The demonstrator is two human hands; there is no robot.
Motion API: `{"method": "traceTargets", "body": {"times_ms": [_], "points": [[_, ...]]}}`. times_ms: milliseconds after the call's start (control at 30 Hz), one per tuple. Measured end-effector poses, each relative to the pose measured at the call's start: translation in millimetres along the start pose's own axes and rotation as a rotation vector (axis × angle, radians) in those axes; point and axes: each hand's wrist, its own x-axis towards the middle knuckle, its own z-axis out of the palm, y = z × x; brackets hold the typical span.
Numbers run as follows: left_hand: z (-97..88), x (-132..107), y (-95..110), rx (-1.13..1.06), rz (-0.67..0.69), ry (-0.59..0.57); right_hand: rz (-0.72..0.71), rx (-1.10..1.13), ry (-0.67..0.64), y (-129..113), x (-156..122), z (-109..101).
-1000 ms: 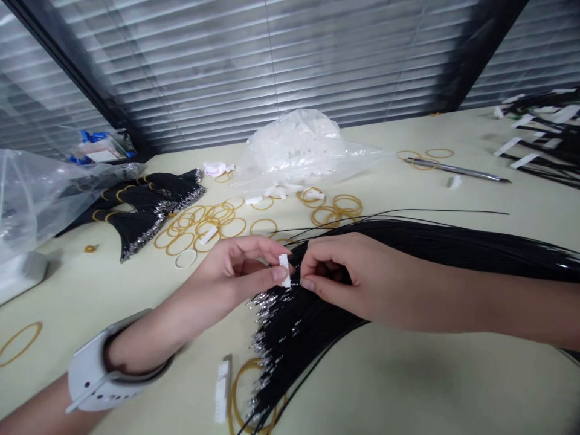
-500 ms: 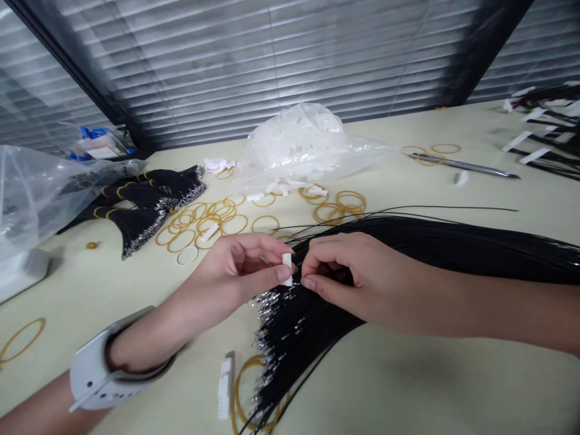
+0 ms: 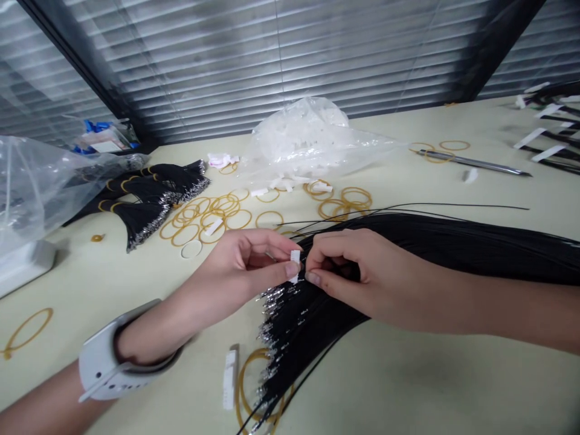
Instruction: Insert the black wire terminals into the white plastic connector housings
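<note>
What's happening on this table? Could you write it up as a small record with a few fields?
Left hand: holds a small white connector
Right hand: pinches black wires from a large bundle
Wire ends: shiny metal tips, just below the connector
Left wrist: white strap
Rest: rubber bands, plastic bag of white pieces, metal rod, pale table

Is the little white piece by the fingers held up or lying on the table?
Held up: the left hand pinches the white plastic connector between finger and thumb, above the black wires.
</note>
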Motion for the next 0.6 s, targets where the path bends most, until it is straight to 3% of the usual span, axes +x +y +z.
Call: {"method": "traceTargets", "body": {"times_ms": [300, 600], "points": [[-2.1, 0.2, -0.7, -0.135, 0.001, -0.002, 0.047, 0.141, -0.057, 2.7, 0.1, -5.2], [-1.8, -1.8, 2.8, -0.075, -0.044, 0.027, 0.113, 0.194, -0.114, 1.2, 1.4, -7.3]]}}
